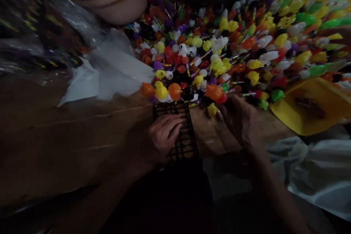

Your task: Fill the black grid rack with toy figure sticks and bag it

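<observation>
A black grid rack (189, 137) lies on the table edge in front of me. My left hand (166, 133) rests over it, fingers bent together and thumb drawn in toward them; whatever they hold, if anything, is hidden. To the right, my right hand (242, 120) reaches to the near edge of a heap of small toys, its fingers closed. A yellow figure (212, 109) and an orange figure (214, 92) lie right by its fingertips, with a red piece (221, 98) touching the orange one. Blur and shade hide what the right fingers grip.
Colourful small plastic figures (218, 65), some on striped sticks, cover the back and right. A yellow container (293, 117) stands at right, above white cloth (307, 161). A pink basin (117, 11) and clear plastic bags (109, 62) are at back left. Bare wooden tabletop (68, 135) shows at left.
</observation>
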Motion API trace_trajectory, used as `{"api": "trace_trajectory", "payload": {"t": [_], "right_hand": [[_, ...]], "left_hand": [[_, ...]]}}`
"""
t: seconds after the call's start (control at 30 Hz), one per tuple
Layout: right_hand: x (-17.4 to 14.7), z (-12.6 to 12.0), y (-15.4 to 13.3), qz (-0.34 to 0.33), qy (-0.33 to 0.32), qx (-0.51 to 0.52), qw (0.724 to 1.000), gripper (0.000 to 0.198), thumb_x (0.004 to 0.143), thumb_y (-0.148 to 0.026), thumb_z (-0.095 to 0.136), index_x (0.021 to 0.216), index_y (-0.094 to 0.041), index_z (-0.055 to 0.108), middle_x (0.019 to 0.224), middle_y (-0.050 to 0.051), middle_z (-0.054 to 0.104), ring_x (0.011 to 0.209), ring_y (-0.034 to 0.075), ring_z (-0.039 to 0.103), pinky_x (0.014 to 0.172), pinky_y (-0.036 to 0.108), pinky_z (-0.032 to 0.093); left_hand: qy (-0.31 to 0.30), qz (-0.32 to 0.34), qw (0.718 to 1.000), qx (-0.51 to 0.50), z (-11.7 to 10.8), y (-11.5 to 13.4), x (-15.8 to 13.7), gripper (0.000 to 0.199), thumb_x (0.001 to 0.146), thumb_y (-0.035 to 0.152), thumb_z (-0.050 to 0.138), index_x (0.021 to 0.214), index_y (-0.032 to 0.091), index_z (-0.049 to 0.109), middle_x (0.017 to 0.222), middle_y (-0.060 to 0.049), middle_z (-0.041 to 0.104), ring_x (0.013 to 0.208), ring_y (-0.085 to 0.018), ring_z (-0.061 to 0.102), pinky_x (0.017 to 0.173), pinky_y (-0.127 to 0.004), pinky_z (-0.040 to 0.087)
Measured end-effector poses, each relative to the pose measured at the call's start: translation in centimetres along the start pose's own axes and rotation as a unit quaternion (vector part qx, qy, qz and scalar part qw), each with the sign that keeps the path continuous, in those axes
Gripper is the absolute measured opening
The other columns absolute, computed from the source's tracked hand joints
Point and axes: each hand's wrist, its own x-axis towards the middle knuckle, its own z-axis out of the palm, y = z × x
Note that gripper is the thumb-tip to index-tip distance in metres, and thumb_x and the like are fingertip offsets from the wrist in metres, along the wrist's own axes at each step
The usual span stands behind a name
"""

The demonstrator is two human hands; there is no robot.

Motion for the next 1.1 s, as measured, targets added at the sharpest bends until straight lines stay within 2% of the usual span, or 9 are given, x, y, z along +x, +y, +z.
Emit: {"api": "trace_trajectory", "payload": {"t": [0.1, 0.23, 0.37, 0.5, 0.67, 0.8, 0.9, 1.0, 1.1], "right_hand": [[-2.5, 0.9, -3.6, 0.018, -0.042, 0.111, 0.993, 0.026, 0.094, -0.044, 0.062, 0.091, -0.020, 0.071, 0.070, 0.001, 0.065, 0.057, 0.015, 0.055, 0.055, 0.027, 0.042], [-4.4, 3.5, -7.0, 0.005, -0.107, 0.233, 0.967, 0.023, 0.095, -0.041, 0.061, 0.096, -0.020, 0.073, 0.085, 0.004, 0.073, 0.072, 0.019, 0.066, 0.066, 0.029, 0.052], [-4.6, 5.4, -8.6, -0.010, -0.187, 0.296, 0.937, 0.025, 0.096, -0.042, 0.059, 0.091, -0.022, 0.073, 0.084, 0.004, 0.072, 0.072, 0.019, 0.067, 0.064, 0.029, 0.054], [-4.2, 6.5, -9.9, -0.025, -0.239, 0.327, 0.914, 0.020, 0.094, -0.038, 0.061, 0.100, -0.024, 0.074, 0.093, 0.005, 0.075, 0.083, 0.021, 0.071, 0.073, 0.031, 0.058], [-4.5, 7.5, -11.5, 0.029, -0.238, 0.354, 0.904, 0.019, 0.092, -0.038, 0.063, 0.098, -0.024, 0.075, 0.087, 0.003, 0.075, 0.079, 0.020, 0.071, 0.074, 0.032, 0.059], [-4.9, 7.2, -11.0, 0.104, -0.218, 0.367, 0.898, 0.024, 0.088, -0.046, 0.069, 0.095, -0.023, 0.074, 0.087, 0.003, 0.075, 0.078, 0.021, 0.070, 0.070, 0.031, 0.058], [-5.0, 6.3, -10.0, 0.152, -0.165, 0.311, 0.923, 0.021, 0.089, -0.041, 0.070, 0.099, -0.022, 0.072, 0.088, 0.004, 0.074, 0.081, 0.022, 0.070, 0.069, 0.031, 0.056], [-5.7, 5.5, -10.0, 0.102, -0.120, 0.243, 0.957, 0.013, 0.092, -0.033, 0.066, 0.096, -0.022, 0.070, 0.084, 0.004, 0.073, 0.074, 0.018, 0.068, 0.067, 0.029, 0.055], [-6.5, 5.6, -11.7, -0.026, -0.116, 0.225, 0.967, 0.013, 0.097, -0.028, 0.057, 0.102, -0.022, 0.068, 0.088, 0.004, 0.072, 0.075, 0.016, 0.067, 0.068, 0.027, 0.056]], "left_hand": [[-0.017, -0.104, 0.988, -0.114, -0.9, 0.9, -0.1, 0.018, 0.093, 0.021, 0.066, 0.109, 0.018, 0.070, 0.103, -0.006, 0.076, 0.091, -0.015, 0.073, 0.084, -0.026, 0.061], [-0.067, -0.266, 0.903, -0.331, -1.9, 1.3, -0.2, 0.066, 0.081, 0.034, 0.080, 0.139, 0.018, 0.052, 0.128, -0.013, 0.068, 0.078, -0.013, 0.072, 0.067, -0.021, 0.059], [-0.055, -0.323, 0.862, -0.386, -3.2, 1.0, -0.3, 0.049, 0.080, 0.040, 0.078, 0.119, 0.015, 0.065, 0.105, -0.009, 0.074, 0.086, -0.017, 0.071, 0.076, -0.024, 0.058], [-0.014, -0.357, 0.872, -0.335, -4.3, -0.1, -0.7, 0.039, 0.076, 0.042, 0.082, 0.100, 0.016, 0.068, 0.090, -0.004, 0.072, 0.077, -0.015, 0.066, 0.069, -0.023, 0.055], [-0.010, -0.359, 0.885, -0.295, -5.1, -0.5, -0.8, 0.035, 0.079, 0.040, 0.078, 0.104, 0.016, 0.069, 0.081, -0.001, 0.068, 0.068, -0.012, 0.060, 0.062, -0.021, 0.051], [-0.056, -0.266, 0.923, -0.273, -5.3, -0.9, -1.6, 0.060, 0.083, 0.037, 0.077, 0.136, 0.019, 0.056, 0.111, -0.006, 0.073, 0.076, -0.013, 0.065, 0.067, -0.023, 0.055], [-0.042, -0.163, 0.976, -0.139, -5.2, -2.0, -3.2, 0.047, 0.089, 0.035, 0.072, 0.131, 0.018, 0.060, 0.119, -0.010, 0.072, 0.096, -0.020, 0.069, 0.086, -0.032, 0.058], [-0.025, -0.120, 0.990, -0.073, -5.1, -2.4, -4.6, 0.028, 0.096, 0.033, 0.064, 0.118, 0.016, 0.066, 0.110, -0.010, 0.074, 0.104, -0.021, 0.069, 0.095, -0.036, 0.058], [-0.008, -0.166, 0.978, -0.125, -5.2, -1.2, -4.7, 0.043, 0.090, 0.047, 0.070, 0.121, 0.017, 0.065, 0.120, -0.011, 0.071, 0.111, -0.023, 0.069, 0.097, -0.035, 0.058]]}}
